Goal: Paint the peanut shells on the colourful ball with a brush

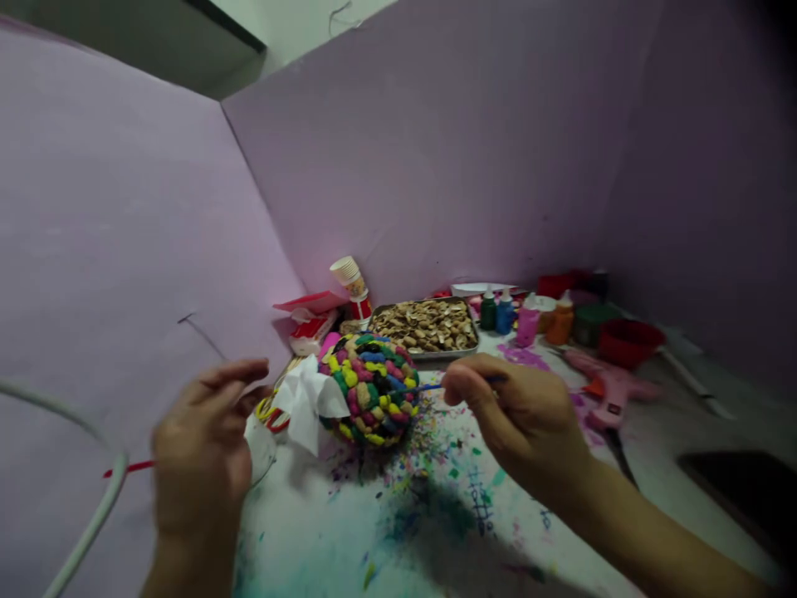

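Currently I'm pinching a blue stick (pixel 429 387) in my right hand (pixel 520 407), its length pointing leftward at the multicoloured ball (pixel 369 390) between both hands; whether my left hand (pixel 205 440) is gripping anything, I can't tell.

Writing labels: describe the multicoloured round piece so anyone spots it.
On the paint-stained table, look between the left hand and right hand. Nearer than the metal tray sits a round piece, set apart by its lumpy, many-coloured surface.
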`<action>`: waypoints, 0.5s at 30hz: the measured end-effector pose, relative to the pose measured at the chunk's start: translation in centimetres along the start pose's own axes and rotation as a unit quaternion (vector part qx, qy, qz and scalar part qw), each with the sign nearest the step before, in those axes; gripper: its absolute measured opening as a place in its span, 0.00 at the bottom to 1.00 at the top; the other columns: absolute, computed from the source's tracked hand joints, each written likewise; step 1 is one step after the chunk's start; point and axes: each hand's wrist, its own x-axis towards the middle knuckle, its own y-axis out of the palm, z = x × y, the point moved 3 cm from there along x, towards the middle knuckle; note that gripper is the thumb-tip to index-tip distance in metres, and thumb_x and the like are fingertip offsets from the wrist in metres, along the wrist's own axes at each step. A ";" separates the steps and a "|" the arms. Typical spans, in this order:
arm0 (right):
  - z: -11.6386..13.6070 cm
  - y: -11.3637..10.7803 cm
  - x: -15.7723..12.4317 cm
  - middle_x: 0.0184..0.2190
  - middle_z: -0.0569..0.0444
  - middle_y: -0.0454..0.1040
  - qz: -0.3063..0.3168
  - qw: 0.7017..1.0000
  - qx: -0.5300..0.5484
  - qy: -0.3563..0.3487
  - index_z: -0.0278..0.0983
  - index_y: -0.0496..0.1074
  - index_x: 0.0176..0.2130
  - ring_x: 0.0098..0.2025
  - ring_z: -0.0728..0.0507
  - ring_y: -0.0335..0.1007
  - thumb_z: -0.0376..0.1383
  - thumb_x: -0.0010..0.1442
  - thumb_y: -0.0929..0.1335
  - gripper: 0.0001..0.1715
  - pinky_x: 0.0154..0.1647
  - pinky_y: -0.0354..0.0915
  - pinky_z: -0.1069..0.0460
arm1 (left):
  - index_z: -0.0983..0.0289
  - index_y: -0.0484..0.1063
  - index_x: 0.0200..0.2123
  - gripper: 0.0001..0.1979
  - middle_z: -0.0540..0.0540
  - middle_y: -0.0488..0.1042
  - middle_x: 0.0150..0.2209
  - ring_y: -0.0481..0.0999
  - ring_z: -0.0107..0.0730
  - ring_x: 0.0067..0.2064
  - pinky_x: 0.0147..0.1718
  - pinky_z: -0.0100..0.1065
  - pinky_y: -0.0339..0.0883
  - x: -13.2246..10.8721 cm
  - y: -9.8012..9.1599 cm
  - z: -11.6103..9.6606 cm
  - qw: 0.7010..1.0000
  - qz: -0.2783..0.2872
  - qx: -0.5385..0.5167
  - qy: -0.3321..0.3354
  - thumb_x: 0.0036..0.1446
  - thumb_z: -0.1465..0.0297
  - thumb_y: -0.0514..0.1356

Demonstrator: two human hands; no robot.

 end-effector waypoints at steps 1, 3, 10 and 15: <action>0.0 0.1 0.0 0.19 0.58 0.74 0.002 1.000 0.004 0.001 0.39 0.70 0.26 0.19 0.49 0.72 0.34 0.67 0.63 0.17 0.21 0.65 0.56 | 0.62 0.74 0.46 0.15 0.57 0.75 0.50 0.74 0.42 0.51 0.52 0.49 0.67 -0.4 0.8 0.6 1.000 0.009 0.019 0.006 0.57 0.62 0.62; -0.1 0.2 0.0 0.18 0.58 0.73 0.006 1.000 0.009 0.001 0.38 0.70 0.27 0.19 0.49 0.72 0.35 0.68 0.63 0.18 0.21 0.65 0.56 | 0.60 0.76 0.45 0.16 0.56 0.76 0.52 0.71 0.44 0.56 0.59 0.48 0.61 -1.1 2.2 2.0 0.996 0.040 0.068 0.030 0.55 0.61 0.61; -0.3 0.1 0.0 0.19 0.56 0.74 -0.007 1.000 0.020 0.007 0.36 0.71 0.27 0.20 0.50 0.72 0.35 0.68 0.63 0.18 0.21 0.65 0.57 | 0.63 0.70 0.57 0.28 0.57 0.69 0.62 0.64 0.42 0.65 0.65 0.42 0.52 -3.0 5.0 5.8 0.985 0.130 0.108 0.044 0.59 0.54 0.53; -0.2 0.3 0.1 0.19 0.57 0.74 -0.004 0.999 0.036 0.015 0.38 0.71 0.26 0.20 0.50 0.71 0.35 0.67 0.63 0.18 0.21 0.66 0.56 | 0.64 0.66 0.60 0.30 0.59 0.65 0.64 0.62 0.43 0.66 0.65 0.42 0.52 -3.3 4.7 7.5 0.989 0.099 0.110 0.030 0.59 0.54 0.54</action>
